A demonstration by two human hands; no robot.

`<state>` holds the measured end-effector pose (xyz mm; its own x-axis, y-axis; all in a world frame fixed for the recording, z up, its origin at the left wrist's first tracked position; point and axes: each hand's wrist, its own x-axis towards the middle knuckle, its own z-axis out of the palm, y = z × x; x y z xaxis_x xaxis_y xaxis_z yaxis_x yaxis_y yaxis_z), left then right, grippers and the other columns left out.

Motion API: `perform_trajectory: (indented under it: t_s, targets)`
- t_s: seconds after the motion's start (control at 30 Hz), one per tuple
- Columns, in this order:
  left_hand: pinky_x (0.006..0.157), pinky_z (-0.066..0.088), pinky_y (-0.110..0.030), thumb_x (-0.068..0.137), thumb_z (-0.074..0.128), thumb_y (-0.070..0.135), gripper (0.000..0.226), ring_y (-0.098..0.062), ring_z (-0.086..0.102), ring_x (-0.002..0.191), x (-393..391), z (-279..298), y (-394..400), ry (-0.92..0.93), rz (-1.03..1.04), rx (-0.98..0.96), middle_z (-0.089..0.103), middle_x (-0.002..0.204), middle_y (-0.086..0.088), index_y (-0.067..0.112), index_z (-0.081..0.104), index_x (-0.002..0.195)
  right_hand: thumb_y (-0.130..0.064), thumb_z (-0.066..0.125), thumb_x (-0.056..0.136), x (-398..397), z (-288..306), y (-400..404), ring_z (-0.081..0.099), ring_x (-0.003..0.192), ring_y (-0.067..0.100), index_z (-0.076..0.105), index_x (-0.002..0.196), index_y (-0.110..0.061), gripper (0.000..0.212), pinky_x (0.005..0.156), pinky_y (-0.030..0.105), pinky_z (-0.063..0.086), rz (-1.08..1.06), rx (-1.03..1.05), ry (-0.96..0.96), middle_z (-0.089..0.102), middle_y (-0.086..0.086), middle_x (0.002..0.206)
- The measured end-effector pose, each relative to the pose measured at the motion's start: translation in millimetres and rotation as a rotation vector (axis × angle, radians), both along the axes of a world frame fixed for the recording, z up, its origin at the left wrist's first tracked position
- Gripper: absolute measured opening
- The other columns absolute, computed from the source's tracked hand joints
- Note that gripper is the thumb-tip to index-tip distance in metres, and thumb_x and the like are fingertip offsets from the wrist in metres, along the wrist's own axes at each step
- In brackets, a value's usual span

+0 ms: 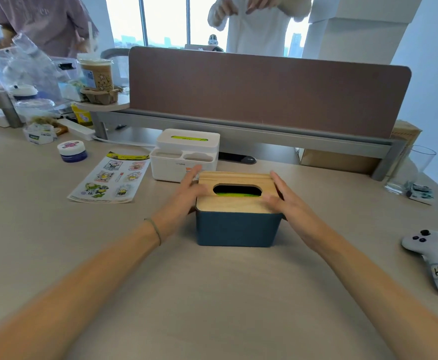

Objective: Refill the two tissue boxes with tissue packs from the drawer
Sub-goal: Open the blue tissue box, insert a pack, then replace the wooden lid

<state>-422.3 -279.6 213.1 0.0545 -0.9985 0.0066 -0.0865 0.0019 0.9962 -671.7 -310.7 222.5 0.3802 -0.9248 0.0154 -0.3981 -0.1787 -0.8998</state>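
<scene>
A dark blue tissue box (238, 229) with a wooden lid (234, 203) stands in the middle of the desk. Green tissue-pack wrapping shows through the lid's oval slot (237, 190). My left hand (186, 190) lies flat against the lid's left edge. My right hand (282, 196) rests on the lid's right edge, fingers spread. Behind it stands a white tissue box (186, 154) with front compartments, and green wrapping shows in its top slot. No drawer is in view.
A sticker sheet (111, 178) and a small jar (72, 151) lie to the left. A white controller (433, 258) lies at right, a glass (410, 170) behind it. A brown divider (264, 92) backs the desk. Drinks and bags crowd the far left. Two people stand beyond.
</scene>
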Motion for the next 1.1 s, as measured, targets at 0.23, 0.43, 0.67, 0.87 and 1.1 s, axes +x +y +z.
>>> perform_trajectory:
  t_s: [0.23,0.43,0.67,0.87,1.1]
  targets:
    - [0.079,0.049,-0.038,0.088,0.06,0.036,0.024,-0.028,0.061,0.088,-8,15,-28,0.354,0.186,0.158,0.065,0.093,-0.012,0.016,0.072,0.094,-0.038,0.052,0.099,27,22,-21,0.069,0.085,0.027,0.064,0.107,-0.014,0.028,0.072,0.038,0.058,-0.395,0.457,-0.528,0.071,0.01,0.099]
    - [0.062,0.057,-0.033,0.096,0.046,0.028,0.027,-0.024,0.065,0.067,-18,17,-38,0.462,0.177,0.264,0.066,0.075,-0.008,0.012,0.067,0.091,-0.039,0.061,0.092,34,21,-32,0.069,0.06,0.027,0.063,0.096,-0.013,0.026,0.051,0.031,0.054,-0.388,0.596,-0.567,0.07,0.008,0.066]
    - [0.067,0.051,-0.034,0.093,0.045,0.019,0.021,-0.023,0.059,0.068,-18,16,-47,0.52,0.196,0.253,0.06,0.075,-0.007,0.01,0.065,0.092,-0.031,0.059,0.089,36,16,-40,0.061,0.058,0.027,0.057,0.077,-0.016,0.02,0.058,0.034,0.053,-0.377,0.606,-0.589,0.063,0.006,0.059]
    - [0.07,0.054,-0.038,0.091,0.051,0.022,0.02,-0.025,0.062,0.074,-18,10,-50,0.506,0.229,0.235,0.062,0.081,-0.008,0.013,0.068,0.096,-0.033,0.058,0.09,35,16,-41,0.064,0.06,0.025,0.063,0.088,-0.016,0.018,0.055,0.033,0.053,-0.368,0.572,-0.544,0.066,0.006,0.066]
    - [0.077,0.056,-0.043,0.099,0.05,0.03,0.027,-0.027,0.067,0.081,-14,-6,-42,0.494,0.217,0.081,0.069,0.081,-0.009,0.016,0.071,0.09,-0.017,0.058,0.095,28,25,-45,0.062,0.099,0.014,0.069,0.104,-0.026,0.016,0.086,0.031,0.052,-0.305,-0.229,-0.001,0.067,-0.001,0.107]
